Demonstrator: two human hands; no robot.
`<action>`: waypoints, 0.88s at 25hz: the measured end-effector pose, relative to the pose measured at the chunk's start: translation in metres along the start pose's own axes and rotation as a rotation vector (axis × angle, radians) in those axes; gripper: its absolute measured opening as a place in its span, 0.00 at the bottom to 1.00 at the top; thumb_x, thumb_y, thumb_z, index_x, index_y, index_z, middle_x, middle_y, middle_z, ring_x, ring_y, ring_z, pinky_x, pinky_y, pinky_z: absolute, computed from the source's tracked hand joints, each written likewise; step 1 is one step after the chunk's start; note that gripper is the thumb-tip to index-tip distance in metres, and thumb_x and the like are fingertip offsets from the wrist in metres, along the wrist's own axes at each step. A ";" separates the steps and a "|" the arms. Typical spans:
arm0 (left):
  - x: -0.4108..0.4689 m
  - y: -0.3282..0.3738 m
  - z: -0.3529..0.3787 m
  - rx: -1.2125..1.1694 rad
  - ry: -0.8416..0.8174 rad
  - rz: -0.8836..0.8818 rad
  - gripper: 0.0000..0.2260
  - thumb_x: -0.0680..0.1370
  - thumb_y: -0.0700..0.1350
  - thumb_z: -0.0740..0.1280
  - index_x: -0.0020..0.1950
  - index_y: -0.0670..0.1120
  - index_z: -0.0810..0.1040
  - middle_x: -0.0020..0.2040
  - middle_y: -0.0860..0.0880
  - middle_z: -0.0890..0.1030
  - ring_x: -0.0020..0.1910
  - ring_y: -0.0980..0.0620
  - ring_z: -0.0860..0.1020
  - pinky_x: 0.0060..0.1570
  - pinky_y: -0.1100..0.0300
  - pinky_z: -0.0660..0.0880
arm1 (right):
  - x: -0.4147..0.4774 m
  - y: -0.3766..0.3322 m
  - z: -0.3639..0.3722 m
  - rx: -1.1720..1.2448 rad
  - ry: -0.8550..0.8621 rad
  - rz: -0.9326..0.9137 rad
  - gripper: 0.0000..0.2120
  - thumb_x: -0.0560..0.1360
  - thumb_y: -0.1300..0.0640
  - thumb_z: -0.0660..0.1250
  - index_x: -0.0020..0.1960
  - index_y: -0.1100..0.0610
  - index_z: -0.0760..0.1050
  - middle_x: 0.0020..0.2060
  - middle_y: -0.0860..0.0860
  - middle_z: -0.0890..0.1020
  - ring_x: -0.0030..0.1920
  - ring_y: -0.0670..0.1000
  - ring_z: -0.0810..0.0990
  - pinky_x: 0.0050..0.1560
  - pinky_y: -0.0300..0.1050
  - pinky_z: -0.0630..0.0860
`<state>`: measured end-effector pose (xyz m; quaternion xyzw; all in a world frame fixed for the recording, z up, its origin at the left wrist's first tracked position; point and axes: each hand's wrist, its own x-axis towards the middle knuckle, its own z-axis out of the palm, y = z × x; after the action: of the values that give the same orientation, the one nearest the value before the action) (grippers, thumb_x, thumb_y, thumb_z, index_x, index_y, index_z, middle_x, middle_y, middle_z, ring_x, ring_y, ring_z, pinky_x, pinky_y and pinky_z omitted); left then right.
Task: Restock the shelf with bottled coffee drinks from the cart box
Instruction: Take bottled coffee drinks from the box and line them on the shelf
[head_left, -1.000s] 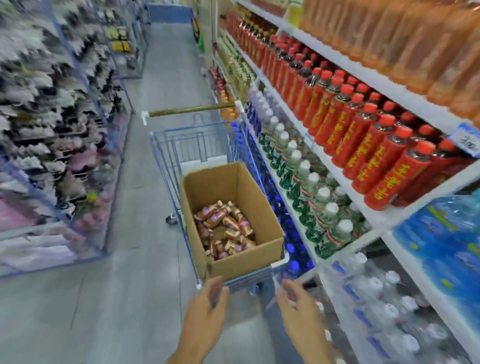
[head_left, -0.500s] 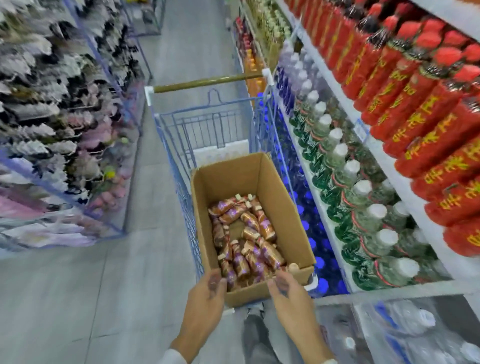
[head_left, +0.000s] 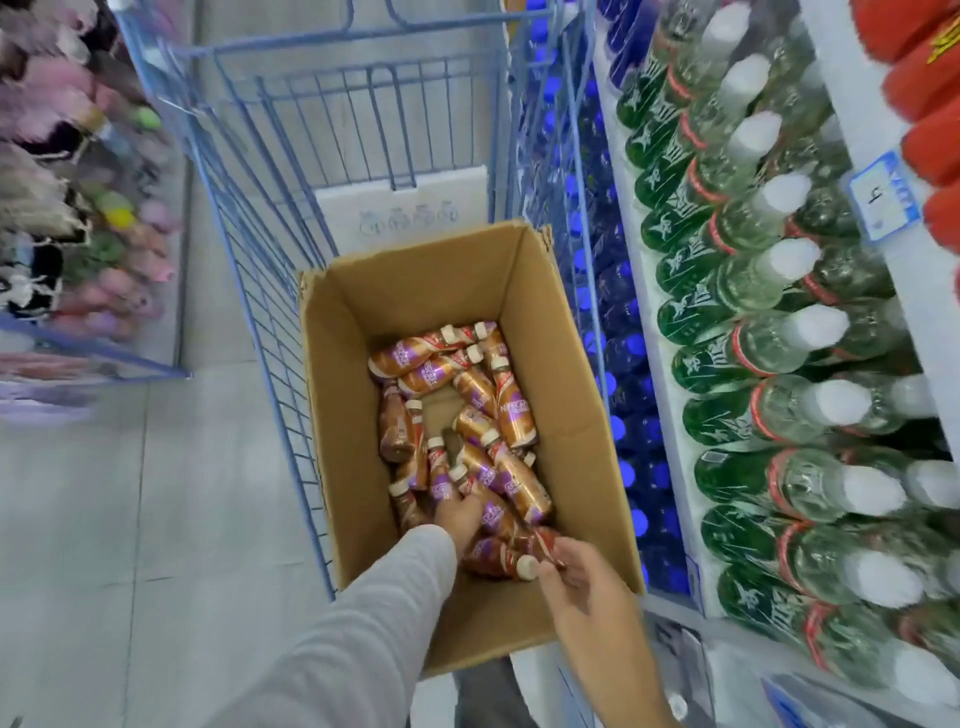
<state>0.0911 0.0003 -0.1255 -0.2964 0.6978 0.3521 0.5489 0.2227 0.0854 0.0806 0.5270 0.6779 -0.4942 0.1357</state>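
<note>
A drinks shelf (head_left: 841, 104) runs along the right of a blue wire cart (head_left: 249, 291). In the cart, an open box (head_left: 582, 447) holds brown coffee bottles (head_left: 467, 415) lying jumbled. The right hand (head_left: 576, 577) pinches the neck of the near bottle (head_left: 493, 556), whose cap points toward the person. The left hand (head_left: 460, 514) is among the pile, its grip hidden. One label seems to read Nescafé.

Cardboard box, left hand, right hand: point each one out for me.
cardboard box (head_left: 566, 395), head view, right inner wall.
left hand (head_left: 457, 514), head view, back of the hand.
right hand (head_left: 584, 587), head view, back of the hand.
</note>
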 end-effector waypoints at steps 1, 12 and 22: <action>0.033 -0.007 0.012 0.014 -0.010 -0.038 0.40 0.68 0.65 0.66 0.77 0.50 0.65 0.73 0.45 0.72 0.69 0.40 0.72 0.71 0.44 0.67 | 0.006 0.003 0.004 0.015 0.020 0.015 0.08 0.77 0.45 0.69 0.54 0.34 0.77 0.58 0.39 0.82 0.61 0.44 0.79 0.65 0.53 0.76; 0.007 0.018 0.064 0.138 0.236 0.019 0.29 0.83 0.53 0.60 0.79 0.42 0.55 0.75 0.39 0.66 0.72 0.37 0.67 0.70 0.44 0.66 | 0.019 -0.005 0.009 -0.165 -0.046 0.145 0.16 0.76 0.49 0.71 0.61 0.36 0.73 0.63 0.41 0.78 0.65 0.44 0.75 0.71 0.48 0.70; -0.085 0.042 -0.046 -0.260 0.183 0.348 0.27 0.76 0.58 0.70 0.73 0.56 0.67 0.63 0.51 0.78 0.61 0.49 0.79 0.63 0.47 0.76 | 0.124 -0.041 0.030 -0.361 -0.110 0.040 0.18 0.80 0.50 0.64 0.68 0.51 0.71 0.59 0.49 0.79 0.58 0.51 0.78 0.60 0.50 0.77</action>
<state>0.0510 -0.0109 -0.0291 -0.2706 0.7340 0.4998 0.3717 0.1276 0.1347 0.0004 0.4795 0.7366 -0.3898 0.2748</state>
